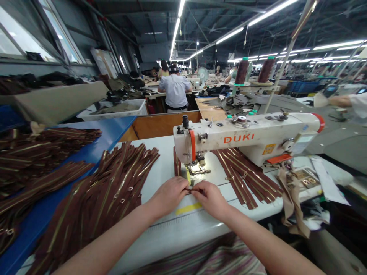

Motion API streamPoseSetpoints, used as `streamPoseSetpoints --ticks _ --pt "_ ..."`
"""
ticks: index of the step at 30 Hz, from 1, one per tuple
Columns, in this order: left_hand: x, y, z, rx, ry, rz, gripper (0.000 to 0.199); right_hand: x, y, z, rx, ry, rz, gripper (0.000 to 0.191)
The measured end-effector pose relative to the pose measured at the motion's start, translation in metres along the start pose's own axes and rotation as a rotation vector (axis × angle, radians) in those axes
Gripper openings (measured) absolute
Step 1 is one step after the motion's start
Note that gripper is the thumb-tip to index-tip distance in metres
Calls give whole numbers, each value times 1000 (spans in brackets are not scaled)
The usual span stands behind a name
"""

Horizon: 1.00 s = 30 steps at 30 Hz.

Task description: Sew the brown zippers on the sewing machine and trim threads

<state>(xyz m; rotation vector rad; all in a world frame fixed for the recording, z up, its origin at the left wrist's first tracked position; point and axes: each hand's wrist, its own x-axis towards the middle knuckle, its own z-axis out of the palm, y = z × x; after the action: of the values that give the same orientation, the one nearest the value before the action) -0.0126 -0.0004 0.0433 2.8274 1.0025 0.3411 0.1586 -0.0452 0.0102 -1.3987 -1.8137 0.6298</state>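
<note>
In front of the sewing machine point(212, 141), my left hand point(169, 194) and my right hand point(211, 198) meet with fingertips closed. Both pinch a small dark brown end that looks like part of a zipper; my fingers cover most of it. A brown zipper strip point(177, 164) lies just left of the machine head, reaching down to my left hand. The lit presser foot point(200, 170) is just beyond my fingers. Brown zippers with gold teeth point(114, 183) are heaped left of my left arm. More zippers point(246, 179) fan out under the machine arm on the right.
A blue table point(111, 130) on the left bears further zipper bundles point(43, 152). Brown thread cones point(242, 71) stand behind the machine. Beige fabric strips point(289, 202) hang at the right edge. A person in a light shirt point(175, 89) sits ahead; another person's arm point(341, 101) shows at right.
</note>
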Motion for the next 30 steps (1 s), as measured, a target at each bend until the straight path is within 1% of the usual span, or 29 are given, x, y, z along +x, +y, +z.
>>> streamPoseSetpoints --ticks 3,4,5,7,9,10,11,13,15,18,21,24,27,30 --pt "-3 7 -1 -115 88 -55 8 -1 0 -9 117 -8 27 16" --pt "-2 8 -3 -154 101 -78 8 -3 0 -12 140 -15 20 17" --pt "-2 9 -5 -197 102 -96 12 -4 0 -16 156 -22 7 17" --pt "0 11 -11 -293 57 -98 16 -7 -1 -22 185 -17 -14 15" --pt "3 14 -16 -366 -18 -57 15 -10 -1 -27 227 11 -21 12" --pt "3 16 -18 -377 -29 -36 18 -11 -1 -29 251 31 -21 10" --pt "3 18 -18 -370 -10 -21 21 -13 0 -30 271 50 -20 8" --pt "1 24 -16 -316 97 8 24 -16 0 -34 281 84 -42 8" --pt "-3 30 -11 -238 225 67 27 -21 0 -39 234 123 -114 10" --pt "-11 36 -4 -83 371 209 27 -30 0 -46 91 181 -301 12" --pt "-17 41 -4 73 486 374 22 -40 0 -50 -47 230 -469 17" --pt "-18 47 -9 168 547 481 24 -46 3 -49 -131 304 -563 18" --pt "-18 49 -11 232 574 515 26 -49 6 -45 -149 362 -601 19" --pt "-18 46 -8 272 620 523 25 -48 10 -42 -134 423 -635 20"
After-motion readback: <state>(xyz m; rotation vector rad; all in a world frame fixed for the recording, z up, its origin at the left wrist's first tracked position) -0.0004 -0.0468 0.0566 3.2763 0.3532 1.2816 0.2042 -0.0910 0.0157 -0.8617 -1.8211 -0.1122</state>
